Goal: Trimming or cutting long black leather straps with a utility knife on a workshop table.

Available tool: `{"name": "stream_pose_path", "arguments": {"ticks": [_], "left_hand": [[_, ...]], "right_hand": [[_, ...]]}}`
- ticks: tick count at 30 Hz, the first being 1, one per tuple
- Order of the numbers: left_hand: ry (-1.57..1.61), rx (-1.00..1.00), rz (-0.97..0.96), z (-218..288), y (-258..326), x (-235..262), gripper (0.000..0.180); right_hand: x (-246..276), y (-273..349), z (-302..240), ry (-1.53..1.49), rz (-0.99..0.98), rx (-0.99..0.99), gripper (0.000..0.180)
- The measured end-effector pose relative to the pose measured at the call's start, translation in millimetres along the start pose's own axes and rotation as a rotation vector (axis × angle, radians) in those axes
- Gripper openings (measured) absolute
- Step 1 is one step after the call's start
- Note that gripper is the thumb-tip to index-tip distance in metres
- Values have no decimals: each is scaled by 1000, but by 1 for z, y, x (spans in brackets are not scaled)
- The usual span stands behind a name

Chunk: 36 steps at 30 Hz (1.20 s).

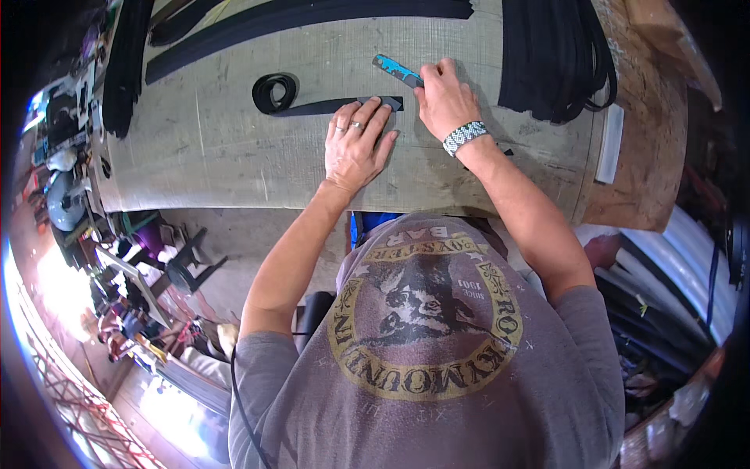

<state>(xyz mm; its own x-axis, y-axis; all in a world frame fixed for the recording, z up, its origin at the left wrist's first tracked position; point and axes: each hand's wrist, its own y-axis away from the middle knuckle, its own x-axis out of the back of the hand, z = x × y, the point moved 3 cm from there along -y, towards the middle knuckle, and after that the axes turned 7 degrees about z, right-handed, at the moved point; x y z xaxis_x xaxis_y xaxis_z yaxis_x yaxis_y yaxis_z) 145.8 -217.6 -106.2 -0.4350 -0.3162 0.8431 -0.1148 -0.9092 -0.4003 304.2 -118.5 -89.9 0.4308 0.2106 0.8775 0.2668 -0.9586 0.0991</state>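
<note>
Black flat strip [312,107], coiled at one end: left hand [355,148] laid flat upon it, thumb apart; right hand [448,105] gripping blue-and-grey tool [394,69]; lettered shirt [437,426] below.

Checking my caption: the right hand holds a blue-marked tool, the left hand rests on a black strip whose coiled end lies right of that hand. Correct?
Not quite: the head view shows the coiled end left of the left hand. That hand does rest on the black strip, and the right hand holds the tool.
</note>
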Motion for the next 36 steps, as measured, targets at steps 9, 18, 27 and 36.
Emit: {"name": "stream_pose_path", "arguments": {"ticks": [9,18,27,36], "left_hand": [[-22,-10,-26,3,1,5,45],[-33,-6,-18,2,1,5,47],[-65,-10,-53,-2,5,-1,49],[-61,5,-48,-4,4,-1,50]], "right_hand": [[3,-34,7,-94,-192,88,23],[40,-26,47,-679,-167,157,35],[47,9,57,-658,-270,252,29],[15,0,27,-570,-188,565,27]]}}
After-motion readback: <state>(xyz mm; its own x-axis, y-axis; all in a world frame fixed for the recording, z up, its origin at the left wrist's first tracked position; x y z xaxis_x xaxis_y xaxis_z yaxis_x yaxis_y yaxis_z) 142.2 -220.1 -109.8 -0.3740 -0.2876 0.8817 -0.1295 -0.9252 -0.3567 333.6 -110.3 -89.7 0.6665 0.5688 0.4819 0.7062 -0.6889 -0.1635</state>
